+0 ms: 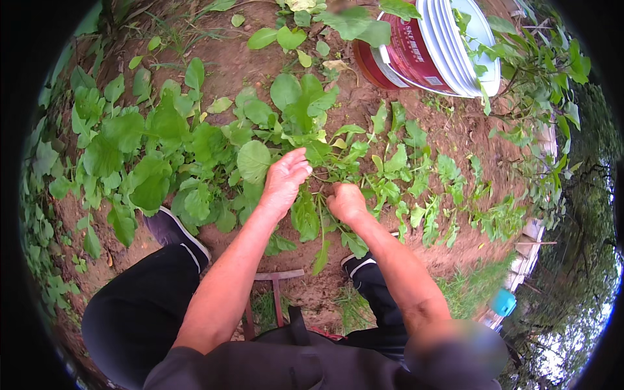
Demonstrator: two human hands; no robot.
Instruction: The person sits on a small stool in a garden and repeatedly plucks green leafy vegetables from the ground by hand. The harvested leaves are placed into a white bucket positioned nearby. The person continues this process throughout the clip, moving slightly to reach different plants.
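Amid a row of leafy green vegetable plants [300, 105], my left hand [287, 180] reaches in with its fingers loosely together, against a round leaf; whether it grips anything cannot be told. Just to its right, my right hand [346, 202] is curled near the stems at the plants' base. Its fingertips are partly hidden, so a hold on a stem cannot be made out. Between and below the hands, long leaves [305, 217] hang over the reddish soil. More broad-leaved plants [161, 126] spread to the left, and lobed-leaf plants [395, 163] lean over to the right.
A red and white plastic bucket [414, 53] with leaves at its mouth lies tilted at the upper right. My shoes [168, 226] stand on the soil on both sides. A low stool's frame [279, 277] shows below. Far right are a stone edging and a teal container [503, 302].
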